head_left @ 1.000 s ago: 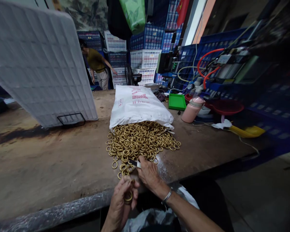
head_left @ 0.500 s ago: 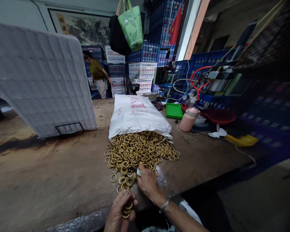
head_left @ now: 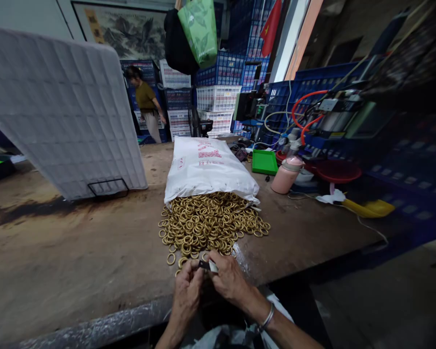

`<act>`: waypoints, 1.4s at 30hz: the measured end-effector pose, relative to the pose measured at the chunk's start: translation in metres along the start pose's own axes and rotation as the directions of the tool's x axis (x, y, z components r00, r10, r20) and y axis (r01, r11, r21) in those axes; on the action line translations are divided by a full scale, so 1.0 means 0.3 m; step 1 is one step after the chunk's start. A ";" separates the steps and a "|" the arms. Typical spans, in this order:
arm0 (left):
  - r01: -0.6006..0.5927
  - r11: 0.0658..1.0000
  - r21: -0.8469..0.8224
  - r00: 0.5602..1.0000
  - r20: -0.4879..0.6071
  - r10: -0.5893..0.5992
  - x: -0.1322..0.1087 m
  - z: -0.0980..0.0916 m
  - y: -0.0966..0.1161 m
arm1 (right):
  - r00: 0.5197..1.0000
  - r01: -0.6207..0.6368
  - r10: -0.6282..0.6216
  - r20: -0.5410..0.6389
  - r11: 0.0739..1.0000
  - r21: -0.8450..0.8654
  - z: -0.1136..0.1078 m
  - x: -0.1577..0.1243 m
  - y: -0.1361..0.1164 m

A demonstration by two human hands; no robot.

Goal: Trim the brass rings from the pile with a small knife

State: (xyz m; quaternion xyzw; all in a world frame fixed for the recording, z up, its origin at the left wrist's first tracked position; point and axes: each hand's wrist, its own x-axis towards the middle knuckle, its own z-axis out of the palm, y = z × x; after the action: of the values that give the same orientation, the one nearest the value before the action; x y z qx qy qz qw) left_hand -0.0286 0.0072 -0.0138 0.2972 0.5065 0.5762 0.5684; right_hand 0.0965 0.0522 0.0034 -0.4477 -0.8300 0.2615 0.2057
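Observation:
In front of me a heap of brass-coloured rings [head_left: 207, 223] spills from the mouth of a white printed sack [head_left: 210, 174] lying on the table. My right hand [head_left: 230, 278] grips a small tool [head_left: 212, 266] with a white handle and a flat dark end; its exact kind is unclear. Close beside it, my left hand [head_left: 187, 288] is closed at the near edge of the heap, thumb and fingertips against the tool's dark end. The rings it held a moment ago are mostly covered by its fingers now.
A tall white padded panel [head_left: 65, 111] stands on the wooden table [head_left: 76, 261] at left. To the right are a green tray [head_left: 264, 162], a pink bottle [head_left: 287, 174], a yellow scoop [head_left: 368, 207] and a red dish [head_left: 337, 172]. A person [head_left: 147, 102] is by stacked crates [head_left: 218, 98].
My left hand has moved up and turned, bringing its fingers to the tool in my right hand. The tool has swung into clearer sight. My view has shifted slightly. The person behind leans differently.

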 end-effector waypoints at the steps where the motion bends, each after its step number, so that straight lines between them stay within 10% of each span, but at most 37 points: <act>1: -0.014 1.000 0.024 1.000 -0.014 0.014 -0.001 -0.001 0.000 | 1.000 -0.008 0.008 -0.012 0.999 0.051 -0.002 0.001 -0.001; 12: -0.099 0.983 0.152 0.990 -0.087 0.113 0.005 0.040 0.013 | 0.967 -0.254 0.210 0.145 0.743 0.619 -0.003 0.052 0.017; 23: 0.178 0.977 0.114 0.984 -0.023 -0.177 0.001 0.065 0.063 | 0.972 -0.221 0.225 0.059 0.812 0.541 -0.018 0.057 0.019; 42: 0.218 0.960 -0.175 0.974 0.096 -0.203 -0.022 0.049 0.084 | 0.976 -0.206 0.206 0.063 0.806 0.555 -0.043 0.061 0.001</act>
State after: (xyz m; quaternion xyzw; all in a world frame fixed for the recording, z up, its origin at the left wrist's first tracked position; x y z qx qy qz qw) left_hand -0.0229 0.0085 0.0156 0.2097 0.4575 0.5449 0.6706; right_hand 0.0949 0.0711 0.0152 -0.4555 -0.6636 0.5131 0.2982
